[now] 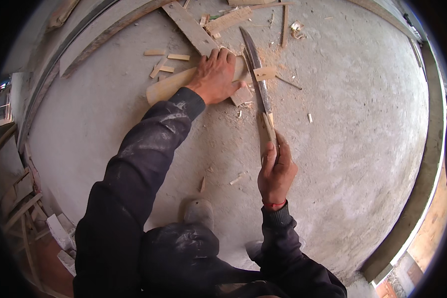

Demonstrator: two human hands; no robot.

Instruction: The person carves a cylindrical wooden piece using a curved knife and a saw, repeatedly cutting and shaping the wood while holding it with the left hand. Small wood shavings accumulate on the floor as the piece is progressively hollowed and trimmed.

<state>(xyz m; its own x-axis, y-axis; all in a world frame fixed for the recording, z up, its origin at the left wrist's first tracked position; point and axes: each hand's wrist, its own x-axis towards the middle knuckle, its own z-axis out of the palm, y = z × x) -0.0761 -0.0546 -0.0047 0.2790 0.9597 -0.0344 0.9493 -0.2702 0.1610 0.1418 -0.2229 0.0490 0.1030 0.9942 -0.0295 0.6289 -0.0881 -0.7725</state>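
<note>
My left hand (214, 74) is closed over a pale, rounded length of bamboo (166, 88) and presses it down across a flat wooden board (188, 26). My fingers and thumb hide part of the bamboo. In my right hand (277, 174) is the wooden handle of a long machete (257, 62), its dark blade pointing away from me. The blade runs beside the bamboo's right end. A flat pale piece of wood (264, 74) juts out to the right of the blade; whether it is still joined to the bamboo I cannot tell.
Several short split sticks (178, 57) lie left of the board. Wood scraps (228, 20), sawdust and chips are scattered over the concrete floor (347, 124). A pile of broken wood (25, 213) stands at the left. A raised edge (424, 174) bounds the right side.
</note>
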